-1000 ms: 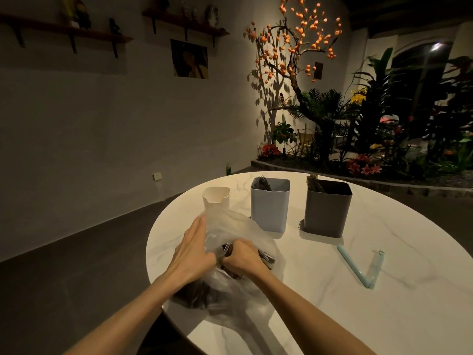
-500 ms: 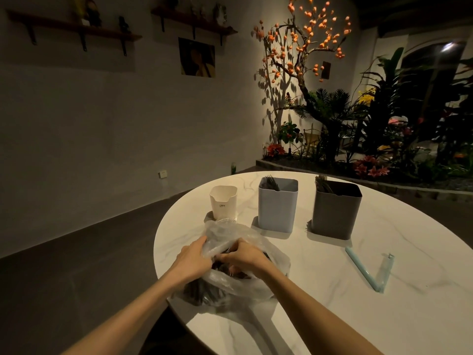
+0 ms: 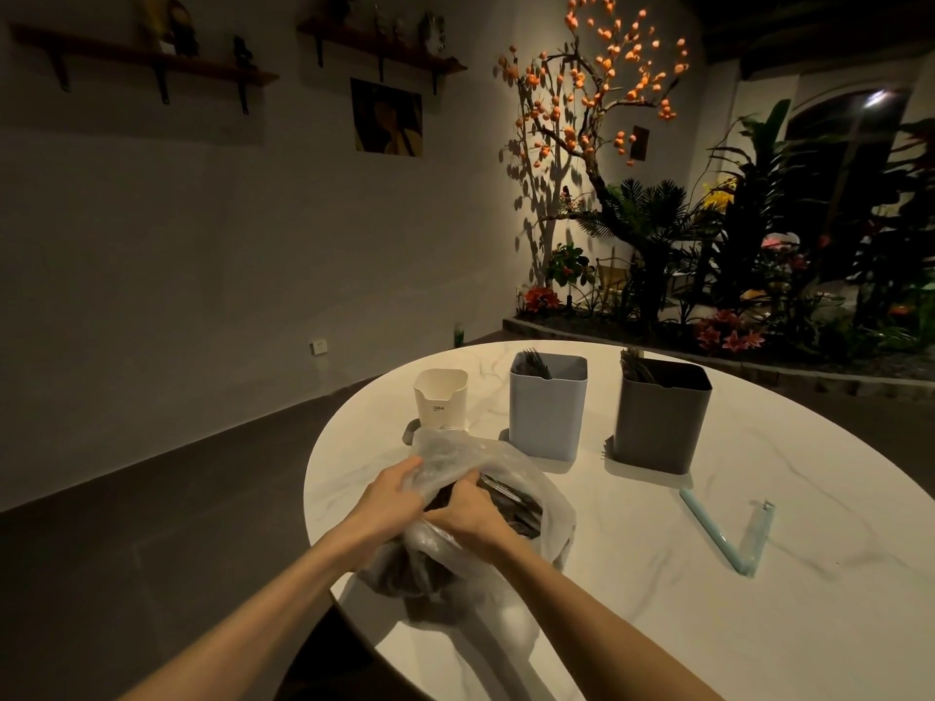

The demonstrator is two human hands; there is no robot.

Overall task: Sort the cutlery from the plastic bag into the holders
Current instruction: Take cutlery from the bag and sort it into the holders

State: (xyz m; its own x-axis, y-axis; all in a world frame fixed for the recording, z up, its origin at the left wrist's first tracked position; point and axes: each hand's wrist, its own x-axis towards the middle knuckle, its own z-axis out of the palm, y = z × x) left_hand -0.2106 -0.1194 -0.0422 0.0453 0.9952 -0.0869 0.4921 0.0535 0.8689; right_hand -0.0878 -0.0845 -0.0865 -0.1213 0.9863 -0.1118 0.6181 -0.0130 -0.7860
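Dim-lit round white marble worktop (image 3: 657, 599) carries a crumpled clear plastic bag (image 3: 526, 473) of dark cutlery (image 3: 511, 503). Left hand (image 3: 392, 493) grips the bag's rim; right hand (image 3: 473, 516) reaches inside, fingers hidden, handles running away toward the three holders: cream (image 3: 440, 399), pale blue (image 3: 547, 412), grey (image 3: 660, 422).

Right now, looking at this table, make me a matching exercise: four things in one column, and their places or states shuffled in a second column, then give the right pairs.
Things:
1. white holder
2. light blue holder
3. dark grey holder
4. plastic bag

Places or states:
A. middle of the row, dark cutlery showing at its rim
B. at the near edge of the table, both hands at it
C. leftmost in the row, lettering on its front
D. rightmost in the row

Pairs: 1-C, 2-A, 3-D, 4-B
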